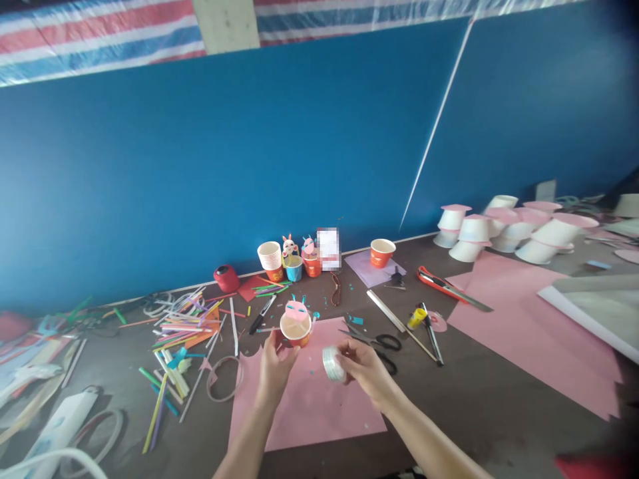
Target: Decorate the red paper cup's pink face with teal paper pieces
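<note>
My left hand grips the near left side of a red and white paper cup, its thumb and fingers against the wall. A pink paper face with blue ears or horns stands up at the cup's far rim. In my right hand is a roll of clear tape, pinched at its right side, a short way right of the cup. Beneath both hands lies a pink paper sheet. Black-handled scissors rest just beyond my right hand.
Coloured paper strips and a tape ring lie left. Behind stand stacked cups, decorated cups and another cup. A red utility knife, a glue bottle and white cups with pink discs are right.
</note>
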Demonstrator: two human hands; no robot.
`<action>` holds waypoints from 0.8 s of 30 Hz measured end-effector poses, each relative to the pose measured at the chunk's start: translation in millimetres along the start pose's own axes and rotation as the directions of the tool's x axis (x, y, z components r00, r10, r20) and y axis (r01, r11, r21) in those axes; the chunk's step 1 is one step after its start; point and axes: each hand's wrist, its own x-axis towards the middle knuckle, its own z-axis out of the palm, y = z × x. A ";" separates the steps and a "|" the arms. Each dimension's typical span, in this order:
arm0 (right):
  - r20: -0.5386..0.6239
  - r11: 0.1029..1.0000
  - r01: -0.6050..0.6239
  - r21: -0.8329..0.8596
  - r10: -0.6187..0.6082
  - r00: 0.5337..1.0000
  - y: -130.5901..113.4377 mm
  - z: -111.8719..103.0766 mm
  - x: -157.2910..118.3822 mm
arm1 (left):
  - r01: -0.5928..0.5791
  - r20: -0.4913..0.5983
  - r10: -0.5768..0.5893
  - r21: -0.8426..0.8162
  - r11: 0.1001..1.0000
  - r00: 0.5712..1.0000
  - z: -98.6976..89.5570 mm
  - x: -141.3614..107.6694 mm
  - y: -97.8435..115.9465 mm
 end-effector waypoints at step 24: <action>0.079 0.909 0.326 -0.260 -0.316 0.945 -32.8 9.3 -19.6 | 0.190 0.310 -0.131 -0.167 0.967 0.942 16.3 -70.2 38.6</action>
